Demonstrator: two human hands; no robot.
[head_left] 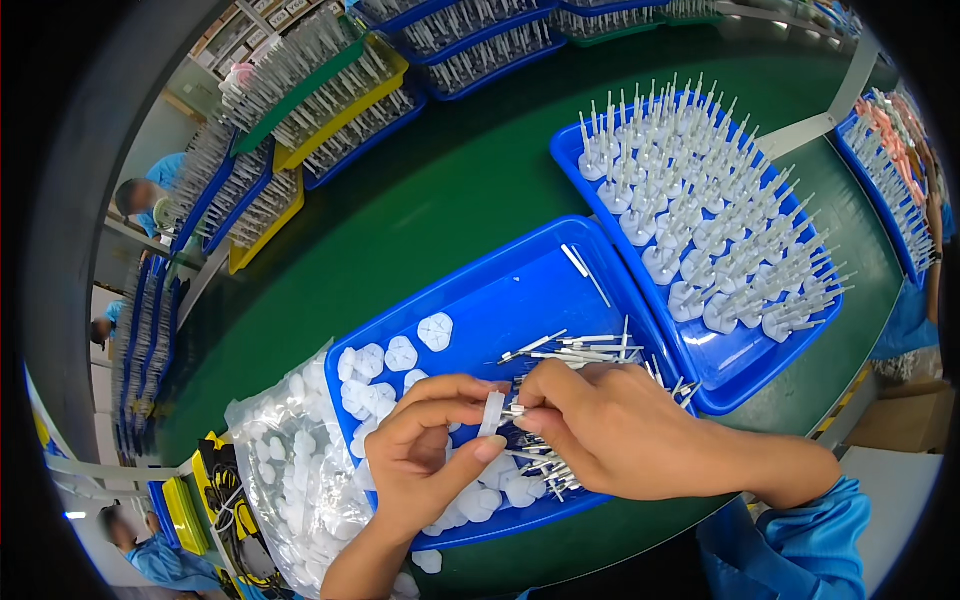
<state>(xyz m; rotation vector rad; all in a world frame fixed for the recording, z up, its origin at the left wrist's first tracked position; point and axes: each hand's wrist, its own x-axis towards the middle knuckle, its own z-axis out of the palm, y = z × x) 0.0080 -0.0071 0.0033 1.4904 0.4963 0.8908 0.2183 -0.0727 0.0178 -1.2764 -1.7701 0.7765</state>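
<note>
Pinching a small white plastic disc (491,413) on edge, the left hand (425,455) held it between thumb and fingers just below the frame's centre. The right hand (610,430) was closed on a thin white pin (513,409), its tip touching the disc's side. Both hands hovered over a blue tray (500,290) in the middle of the frame. Loose pins (575,350) lay scattered in that tray above and under the right hand, and more white discs (385,375) were heaped along its left side. A clear bag (290,470) of the same discs sat just left of the tray, at lower left. A second blue tray (735,365), right of centre and touching the first, held rows of discs with pins standing upright (700,200). All rested on a green table (450,170). Stacked blue and yellow trays (330,100) of finished pieces lined the upper left and top. Blue-sleeved people sat at the far left and right edges.
</note>
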